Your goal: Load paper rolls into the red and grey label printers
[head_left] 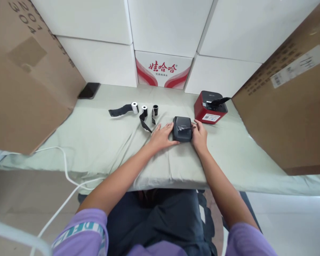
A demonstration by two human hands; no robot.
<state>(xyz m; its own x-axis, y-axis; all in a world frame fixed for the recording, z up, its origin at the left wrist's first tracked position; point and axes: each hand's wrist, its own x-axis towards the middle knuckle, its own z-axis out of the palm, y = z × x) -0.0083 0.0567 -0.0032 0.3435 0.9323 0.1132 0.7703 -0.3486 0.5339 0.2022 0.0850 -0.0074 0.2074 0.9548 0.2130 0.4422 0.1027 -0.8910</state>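
A small black mini printer (182, 135) with rounded corners lies on the cloth-covered table. Across its top runs a crinkled, shiny dark strip (185, 128) that reaches toward my right hand (199, 137). That hand is closed at the printer's right edge; whether the strip is between its fingers is hard to see. My left hand (162, 137) holds the printer's left side, thumb at the near corner and fingers at the far one. To the left stand three small rolls, a white one (134, 107), a second white-ended one (144, 111) and a dark one (155, 110), each with a black tail.
A red-and-black box-shaped device (204, 106) with a black strip out of its top stands at right. Behind are stacked white cartons (162, 69). Large cardboard boxes (24, 81) flank both sides. A phone (89, 90) lies back left, and a white cable (65, 163) hangs over the edge.
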